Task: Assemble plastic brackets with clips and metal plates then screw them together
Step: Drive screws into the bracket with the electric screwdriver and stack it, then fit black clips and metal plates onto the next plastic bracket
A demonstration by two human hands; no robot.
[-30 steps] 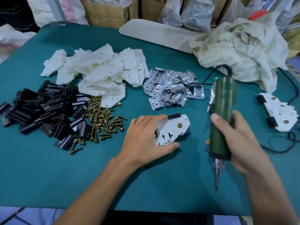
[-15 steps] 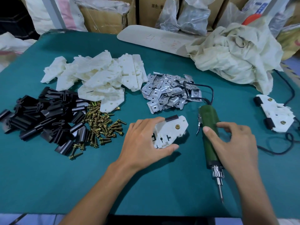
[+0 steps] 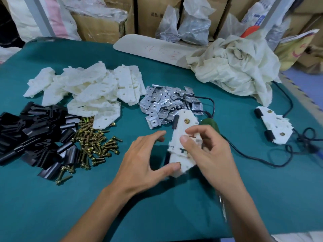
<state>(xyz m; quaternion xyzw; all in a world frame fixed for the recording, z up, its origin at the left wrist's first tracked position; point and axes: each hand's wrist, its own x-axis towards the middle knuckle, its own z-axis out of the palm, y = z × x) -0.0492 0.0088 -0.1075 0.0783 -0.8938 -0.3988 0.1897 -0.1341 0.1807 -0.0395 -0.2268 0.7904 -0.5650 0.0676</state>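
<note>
A white plastic bracket (image 3: 181,135) with a black clip and a brass screw at its top end stands tilted between both hands. My right hand (image 3: 208,154) pinches its middle with thumb and fingers. My left hand (image 3: 143,161) holds its lower end, thumb on a brass screw there. The green electric screwdriver (image 3: 209,124) lies on the table behind my right hand, mostly hidden. Piles of white brackets (image 3: 90,91), metal plates (image 3: 166,103), black clips (image 3: 29,135) and brass screws (image 3: 94,147) lie to the left and behind.
A finished bracket (image 3: 272,127) lies at the right beside the screwdriver's black cable (image 3: 283,154). A crumpled cream cloth (image 3: 236,67) and a long white board (image 3: 153,49) sit at the back. Boxes and bags stand beyond the green table (image 3: 52,198).
My right hand laid the screwdriver down on the table and moved onto the bracket. The bracket was lifted and turned upright between both hands.
</note>
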